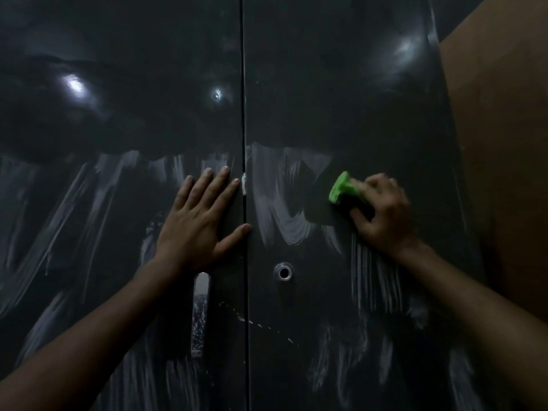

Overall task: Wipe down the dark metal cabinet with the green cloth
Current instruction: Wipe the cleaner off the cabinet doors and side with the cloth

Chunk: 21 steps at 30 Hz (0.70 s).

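We face the dark metal cabinet (296, 84), whose two doors fill nearly the whole frame and meet at a vertical seam just left of centre. Our left hand (197, 221) lies flat on the left door at mid-frame, its fingers (207, 185) straight and spread apart, the fingertips reaching almost to the seam and the thumb stretched out toward it, the tip at the seam's edge. Our right hand (382, 210) is on the right door, right of centre, with its fingers curled and clamped on the green cloth (344, 188). The cloth is bunched into a wad that sticks out from the hand's upper left side and is pressed against the door surface.

Whitish smears and streaks (284, 209) cover the lower half of both doors; a curved band of them lies between the seam and the cloth, and fine vertical lines run down below the right wrist. The upper half of the cabinet looks darker and glossy, with three bright light reflections (75, 84) in the upper left, upper centre and upper right. A silver handle (200, 314) stands upright on the left door just below our left wrist. A round keyhole (283, 272) sits on the right door, beside the seam and lower than both hands. At the right edge of the frame a brown wall (504, 143) borders the cabinet.
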### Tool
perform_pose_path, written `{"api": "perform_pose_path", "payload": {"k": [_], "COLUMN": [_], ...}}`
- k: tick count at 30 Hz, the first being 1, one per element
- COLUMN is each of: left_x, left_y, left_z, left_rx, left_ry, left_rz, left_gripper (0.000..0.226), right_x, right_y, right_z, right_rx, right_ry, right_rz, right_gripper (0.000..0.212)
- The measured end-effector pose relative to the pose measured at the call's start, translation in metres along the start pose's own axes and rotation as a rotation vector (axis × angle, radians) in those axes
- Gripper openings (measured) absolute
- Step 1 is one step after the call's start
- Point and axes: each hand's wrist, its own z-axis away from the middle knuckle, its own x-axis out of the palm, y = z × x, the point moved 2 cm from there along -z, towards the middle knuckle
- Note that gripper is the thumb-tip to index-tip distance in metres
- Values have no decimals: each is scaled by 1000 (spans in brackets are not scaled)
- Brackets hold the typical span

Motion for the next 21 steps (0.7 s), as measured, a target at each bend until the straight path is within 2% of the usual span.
{"api": "perform_pose_path", "payload": {"k": [2,4,5,7,9,10,12,15,16,17,18,21], "left_x": [1,0,0,-1,-2,-2,-1,-1,-1,-1,-2,-3], "left_y": [0,0,0,-1,-2,-2,-2,-1,-1,-2,-2,-1], "left_z": [-1,0,1,1,1,0,0,-1,-1,0,1,2], "left_rx": [1,1,2,4,8,10,11,4,4,5,7,11], "left_ry": [2,4,5,-1,-9,-9,-10,-7,-3,2,7,19], "left_rz": [0,7,12,26,40,44,41,33,37,43,49,59], "left_gripper": [88,88,88,87,87,88,88,89,88,88,88,87], "right_x": [6,13,17,21,16,12,5,11,14,18,23,24], "right_y": [0,-28,-45,-69,-66,-54,-30,-21,-35,-55,-75,-107], "right_z": [-32,-47,-47,-28,-5,-1,-11,-63,-77,-84,-82,-37], "right_rx": [262,358,294,17,-254,-311,-187,279,355,342,245,-241], "right_ry": [60,59,54,-21,-99,-111,-66,54,46,33,19,-136], "right_rz": [10,9,-6,-44,-52,-40,-11,7,-3,-14,-39,-148], "right_gripper": [46,46,48,57,59,58,54,44,44,45,48,57]}}
